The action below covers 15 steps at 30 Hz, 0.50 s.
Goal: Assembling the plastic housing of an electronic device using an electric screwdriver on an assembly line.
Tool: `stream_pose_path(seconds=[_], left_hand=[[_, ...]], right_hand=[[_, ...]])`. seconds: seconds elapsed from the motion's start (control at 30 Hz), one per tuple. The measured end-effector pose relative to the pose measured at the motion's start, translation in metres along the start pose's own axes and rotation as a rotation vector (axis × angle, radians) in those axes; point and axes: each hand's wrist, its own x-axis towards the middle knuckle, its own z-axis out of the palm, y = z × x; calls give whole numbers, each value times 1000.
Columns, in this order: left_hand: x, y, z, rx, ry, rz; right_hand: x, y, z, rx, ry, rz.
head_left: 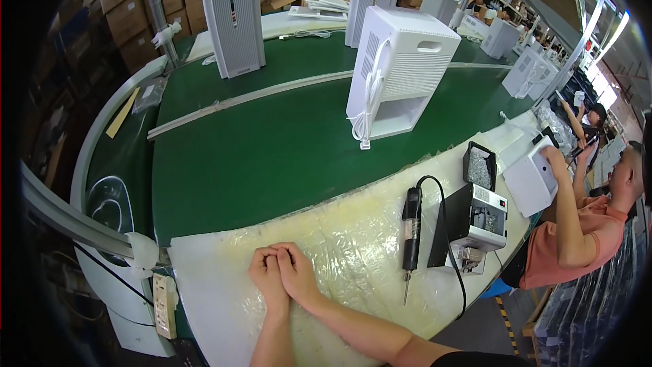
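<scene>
My left hand [267, 278] and my right hand [297, 273] rest against each other on the plastic-covered worktop [353, 245], fingers curled inward. No object shows in either one. To their right, apart from them, lies a black electric screwdriver [411, 231] with its bit toward me and a black cable at its far end. Beyond it stand a screw feeder [485, 216] with a white and black case and a black tray of small screws [479, 166]. A white louvred appliance [407, 61] with a bundled white cord [369, 105] stands on the green conveyor belt [258, 170].
More white appliances [234, 30] stand along the far belt, past a metal rail [272, 87]. At right a person in an orange shirt [577, 234] handles a white panel [530, 180]. A curved metal frame [75, 214] and a power strip [164, 306] border my left side.
</scene>
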Motion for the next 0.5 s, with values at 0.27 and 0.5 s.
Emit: stream_pose_path(seconds=[0.27,0.5], left_hand=[[0,4,1,-23,-2,6],[1,5,3,-69,-3,3]], right_hand=[[1,3,0,30,-9,-1],[0,-1,0,35,-4,11]])
